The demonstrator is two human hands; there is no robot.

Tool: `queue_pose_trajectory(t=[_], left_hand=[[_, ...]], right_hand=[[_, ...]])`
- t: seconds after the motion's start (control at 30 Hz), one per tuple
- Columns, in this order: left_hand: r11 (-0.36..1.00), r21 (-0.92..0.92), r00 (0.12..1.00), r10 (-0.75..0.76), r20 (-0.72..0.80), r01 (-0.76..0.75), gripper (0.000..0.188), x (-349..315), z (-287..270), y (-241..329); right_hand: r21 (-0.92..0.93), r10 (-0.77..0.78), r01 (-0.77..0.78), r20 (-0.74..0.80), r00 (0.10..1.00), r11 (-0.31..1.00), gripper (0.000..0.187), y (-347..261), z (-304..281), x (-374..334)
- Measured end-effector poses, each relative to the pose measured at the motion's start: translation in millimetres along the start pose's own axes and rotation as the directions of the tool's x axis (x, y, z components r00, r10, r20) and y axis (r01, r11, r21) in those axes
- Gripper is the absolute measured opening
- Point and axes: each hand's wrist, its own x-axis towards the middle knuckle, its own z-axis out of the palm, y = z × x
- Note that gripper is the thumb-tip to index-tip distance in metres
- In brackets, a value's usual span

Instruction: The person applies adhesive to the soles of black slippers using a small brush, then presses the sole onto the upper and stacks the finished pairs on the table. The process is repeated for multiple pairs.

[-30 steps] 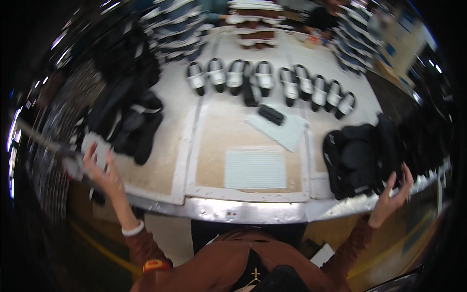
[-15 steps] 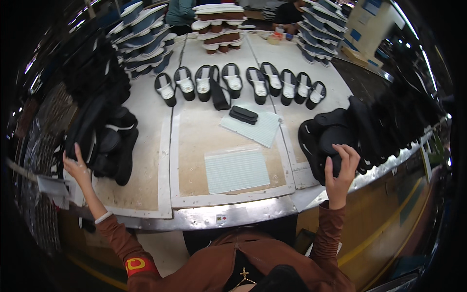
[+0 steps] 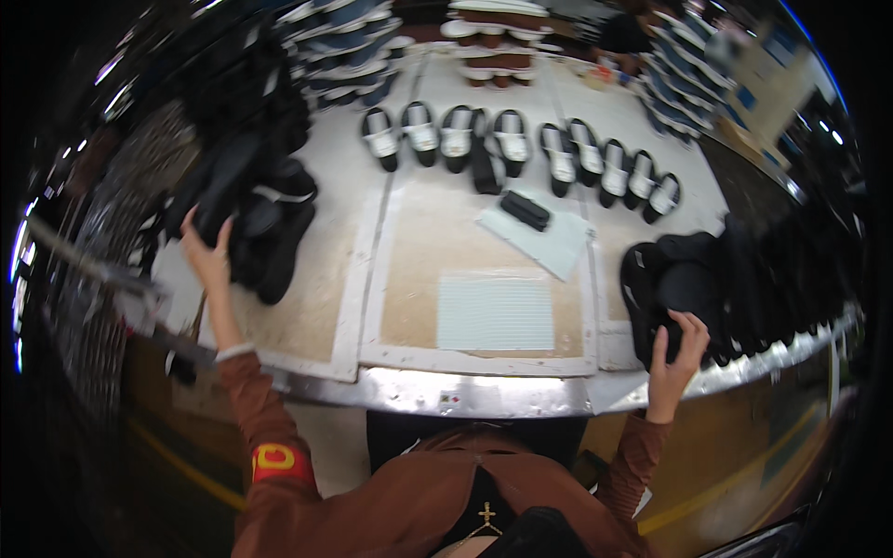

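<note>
My left hand reaches to the near end of a black shoe sole in the dark stack at left. Its thumb and fingers are spread on either side of the sole's end; blur hides whether they press on it. My right hand is at the near edge of another pile of black soles on the right. There the fingers are curved and apart from the thumb, and no held thing shows between them.
Several black-and-white sandals form a row across the table. A black block-shaped object rests on one pale lined sheet; a second sheet lies nearer. Blue and brown shoe stacks stand behind.
The whole view has swung, moving the table leftward-to-right in the picture. My left thumb and fingers have spread wider around the sole's end. My right hand has shifted slightly toward me.
</note>
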Motion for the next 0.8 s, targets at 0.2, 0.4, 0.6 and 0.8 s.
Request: queue_pose_trajectory(t=[0.2,0.4,0.6,0.8], left_hand=[[0.987,-0.07,0.989,-0.144,0.043,0.147,0.054,-2,-18,25],[0.989,-0.099,0.994,-0.112,-0.006,0.11,0.05,-13,-13,23],[0.988,-0.152,1.0,0.016,-0.018,-0.019,0.105,-8,-7,0],[0.997,-0.06,0.98,-0.038,0.196,0.051,0.102,-17,-21,19]], right_hand=[[0.055,-0.009,0.007,0.038,0.999,0.998,0.02,-2,13,-5],[0.055,-0.001,0.001,0.004,1.0,0.999,0.018,-1,10,-1],[0.069,0.032,-0.029,-0.04,0.999,0.997,0.02,0,6,-4],[0.039,0.013,-0.01,-0.071,0.997,0.999,0.023,-2,-1,-6]])
